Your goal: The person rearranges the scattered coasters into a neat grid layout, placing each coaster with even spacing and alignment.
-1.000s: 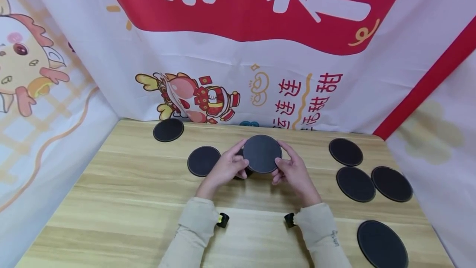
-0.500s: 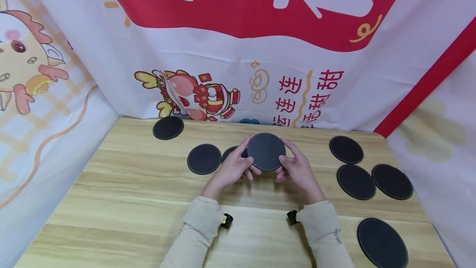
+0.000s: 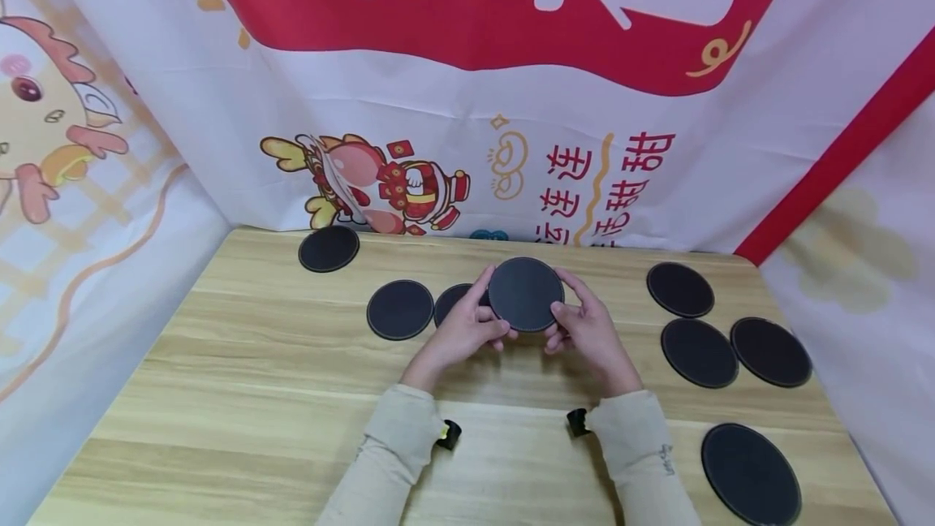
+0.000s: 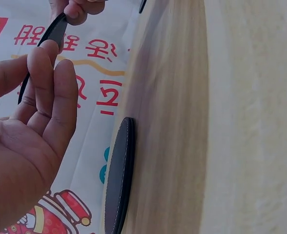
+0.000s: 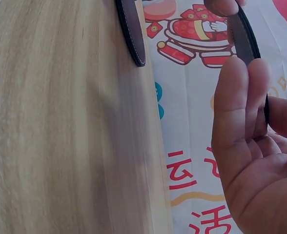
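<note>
Held above the table between both hands is a round black coaster (image 3: 526,294) with a stitched rim. My left hand (image 3: 465,328) pinches its left edge, thumb on the near face and fingers behind. At the opposite edge my right hand (image 3: 587,328) pinches it the same way. The left wrist view shows the coaster (image 4: 55,33) nearly edge-on, between thumb and fingers. In the right wrist view the coaster (image 5: 245,36) is also seen side-on. Another black coaster (image 3: 449,302) lies on the table, partly hidden behind my left hand.
On the wooden table (image 3: 241,396) lie two coasters at left, one mid-left (image 3: 400,310) and one by the back edge (image 3: 329,248). Several more lie at right, including a near one (image 3: 751,473). A printed cloth (image 3: 467,104) hangs behind the table.
Both hands have shifted a little to the right with the coaster between them. More of the coaster behind my left hand shows than a second ago. The view has tilted slightly.
</note>
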